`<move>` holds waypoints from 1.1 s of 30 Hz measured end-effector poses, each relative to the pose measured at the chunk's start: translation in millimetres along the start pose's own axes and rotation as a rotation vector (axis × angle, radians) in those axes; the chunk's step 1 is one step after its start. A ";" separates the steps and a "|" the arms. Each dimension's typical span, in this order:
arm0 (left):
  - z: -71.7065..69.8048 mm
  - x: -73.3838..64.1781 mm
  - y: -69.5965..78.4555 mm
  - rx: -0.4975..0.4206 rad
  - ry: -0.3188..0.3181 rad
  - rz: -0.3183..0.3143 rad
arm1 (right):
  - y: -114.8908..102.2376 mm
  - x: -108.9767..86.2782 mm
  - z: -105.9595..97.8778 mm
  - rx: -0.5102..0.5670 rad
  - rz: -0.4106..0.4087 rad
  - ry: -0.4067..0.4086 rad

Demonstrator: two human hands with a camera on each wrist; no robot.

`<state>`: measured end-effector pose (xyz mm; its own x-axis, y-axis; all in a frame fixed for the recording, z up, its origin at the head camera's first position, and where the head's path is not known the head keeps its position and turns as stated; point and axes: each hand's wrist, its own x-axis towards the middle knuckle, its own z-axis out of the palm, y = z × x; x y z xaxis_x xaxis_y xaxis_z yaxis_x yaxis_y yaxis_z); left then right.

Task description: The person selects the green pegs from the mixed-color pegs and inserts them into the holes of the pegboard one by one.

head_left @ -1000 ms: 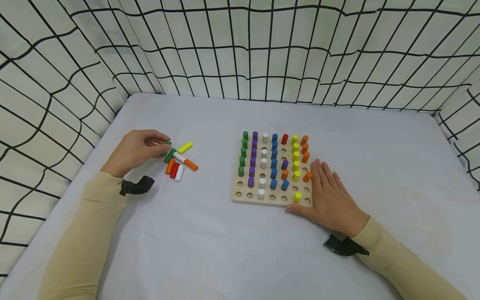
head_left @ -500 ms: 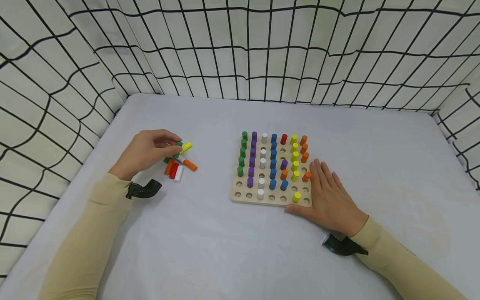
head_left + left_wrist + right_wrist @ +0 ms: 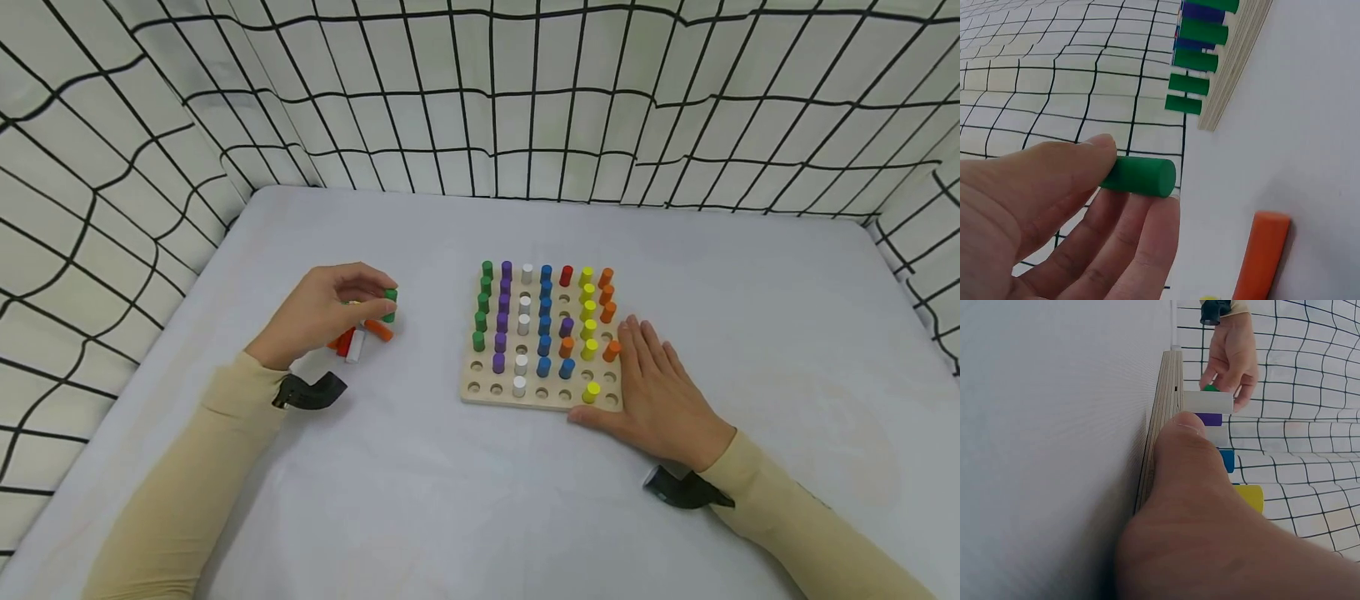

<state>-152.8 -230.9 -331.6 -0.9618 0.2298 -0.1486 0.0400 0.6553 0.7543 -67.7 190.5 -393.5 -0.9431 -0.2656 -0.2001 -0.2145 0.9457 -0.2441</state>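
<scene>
My left hand (image 3: pixel 337 308) pinches a green peg (image 3: pixel 390 305) between thumb and fingers, raised over the left part of the table. In the left wrist view the green peg (image 3: pixel 1141 176) lies level, one round end showing. My right hand (image 3: pixel 667 400) rests with straight fingers along the right side of a wooden pegboard (image 3: pixel 469 375), thumb at its front edge. The right wrist view shows that thumb (image 3: pixel 1185 447) against the board's layered edge (image 3: pixel 1165 400). Columns of green, purple, white, blue, yellow and orange pegs stand in the board, with several bare holes among them.
Loose pegs lie beneath and beside my left hand: a red peg (image 3: pixel 345 342), a white peg (image 3: pixel 356 346) and an orange peg (image 3: pixel 378 330); others are hidden by the hand. White walls with black grid netting (image 3: pixel 495 100) rise behind the table and at both sides.
My left hand has lifted the green peg from the loose pile and carried it rightward, toward the board. The right hand stays in place at the board.
</scene>
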 end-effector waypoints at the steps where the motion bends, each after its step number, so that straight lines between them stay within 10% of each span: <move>1: 3.1 0.2 1.7 -0.020 -0.012 0.004 | 0.1 -0.2 0.2 -0.001 -0.001 0.002; 33: 79.7 1.5 18.0 -0.233 -0.220 0.364 | 2.3 -1.0 -0.9 0.008 -0.001 -0.010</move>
<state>-131.9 -161.4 -369.2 -0.8156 0.5773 0.0390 0.2773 0.3309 0.9020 -67.5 193.0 -393.0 -0.9403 -0.2681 -0.2098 -0.2129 0.9440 -0.2522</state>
